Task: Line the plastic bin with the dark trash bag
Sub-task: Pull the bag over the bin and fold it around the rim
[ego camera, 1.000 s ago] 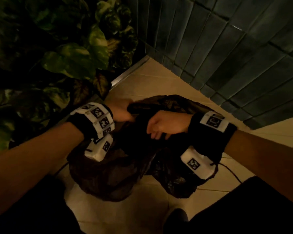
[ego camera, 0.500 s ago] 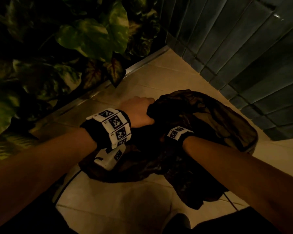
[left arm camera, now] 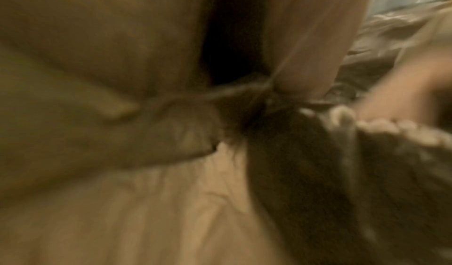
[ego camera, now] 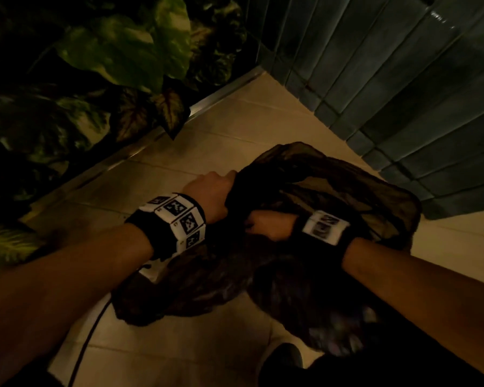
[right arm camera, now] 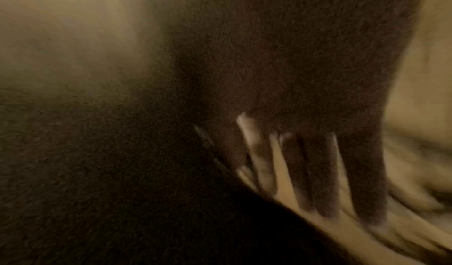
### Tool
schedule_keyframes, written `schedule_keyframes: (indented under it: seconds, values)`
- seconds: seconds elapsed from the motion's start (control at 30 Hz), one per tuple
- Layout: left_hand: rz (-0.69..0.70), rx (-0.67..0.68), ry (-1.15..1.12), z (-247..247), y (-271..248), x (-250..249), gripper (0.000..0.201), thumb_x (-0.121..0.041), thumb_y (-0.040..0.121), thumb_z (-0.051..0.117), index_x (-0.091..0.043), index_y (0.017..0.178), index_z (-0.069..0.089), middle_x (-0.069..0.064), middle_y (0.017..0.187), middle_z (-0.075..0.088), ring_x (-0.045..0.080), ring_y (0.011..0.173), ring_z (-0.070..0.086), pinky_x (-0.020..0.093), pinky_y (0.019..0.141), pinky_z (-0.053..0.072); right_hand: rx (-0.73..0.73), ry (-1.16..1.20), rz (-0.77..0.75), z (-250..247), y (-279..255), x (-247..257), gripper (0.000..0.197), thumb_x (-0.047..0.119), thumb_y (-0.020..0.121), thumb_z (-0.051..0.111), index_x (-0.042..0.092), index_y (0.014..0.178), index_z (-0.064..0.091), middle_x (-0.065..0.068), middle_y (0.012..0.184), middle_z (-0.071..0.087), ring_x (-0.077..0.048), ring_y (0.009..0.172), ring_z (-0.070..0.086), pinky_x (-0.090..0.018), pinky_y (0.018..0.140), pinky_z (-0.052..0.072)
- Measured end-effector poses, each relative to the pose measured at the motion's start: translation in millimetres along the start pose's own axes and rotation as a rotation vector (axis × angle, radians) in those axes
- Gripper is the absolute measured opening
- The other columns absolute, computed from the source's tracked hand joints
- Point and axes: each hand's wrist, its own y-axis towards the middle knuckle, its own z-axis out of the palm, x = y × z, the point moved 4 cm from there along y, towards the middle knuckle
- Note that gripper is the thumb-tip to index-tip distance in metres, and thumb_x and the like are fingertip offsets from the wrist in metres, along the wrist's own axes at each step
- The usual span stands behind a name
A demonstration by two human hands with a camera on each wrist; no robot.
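Pale floor tiles (ego camera: 179, 344) fill the lower middle of the head view, and a dark tiled wall (ego camera: 389, 79) stands in the upper right. Big green leaves (ego camera: 118, 51) crowd the upper left, with a metal strip (ego camera: 157, 134) running along the floor below them. A thin black cord (ego camera: 87, 339) trails down at the lower left.

Left of middle, the left hand (ego camera: 210, 194) is made into a fist, and its fingers are bunched round the near left edge of the trash bag (ego camera: 333, 191). The left wrist view is blurry but shows the bag's edge pinched tight in the fingers (left arm camera: 305, 47). Just to the right, almost touching it, the right hand (ego camera: 268, 223) is curled round another fold of the same edge.

The bag spreads to the right of both hands, toward the wall. Its mouth looks open and stretched there, so I think the bin is under it, but I cannot see the bin itself. More loose bag hangs down below the hands, toward the bottom of the frame.

The right wrist view is too dark and smeared to tell much.

I think the hands are fitting the bag's mouth round the bin top. The far right edge lies farthest away, and the right hand is nearer to it.
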Motion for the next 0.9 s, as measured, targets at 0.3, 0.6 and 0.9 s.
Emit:
schedule_keyframes:
  seconds: [0.3,0.6,0.9]
  values:
    - [0.054,0.018,-0.048,5,0,8,0.047,-0.013,0.079,0.057,-0.008,0.121,0.037,0.023,0.098,0.059,0.038,0.084,0.061,0.036,0.062,0.047,0.331,-0.093,0.105,49,-17,-29,0.044,0.028,0.101,0.035,0.008,0.139,0.043,-0.010,0.143,0.046,-0.027,0.132,0.044,-0.027,0.109,0.033]
    - [-0.049,-0.083,0.015,6,-25,46,0.057,-0.014,0.076,0.061,-0.005,0.126,0.035,0.021,0.108,0.060,0.037,0.094,0.059,0.039,0.075,0.050,0.271,-0.364,0.089,46,5,2,0.039,0.021,0.100,0.037,0.002,0.130,0.053,-0.017,0.139,0.050,-0.028,0.126,0.047,-0.033,0.110,0.032]
    - [-0.100,-0.240,0.008,-29,-66,82,0.083,-0.051,0.072,0.064,-0.020,0.138,0.023,0.013,0.133,0.048,0.034,0.110,0.056,0.042,0.085,0.050,-0.022,-0.589,0.092,-3,-62,-10,0.038,0.036,0.095,0.041,0.006,0.094,0.063,-0.011,0.093,0.065,-0.025,0.081,0.062,-0.038,0.077,0.053]
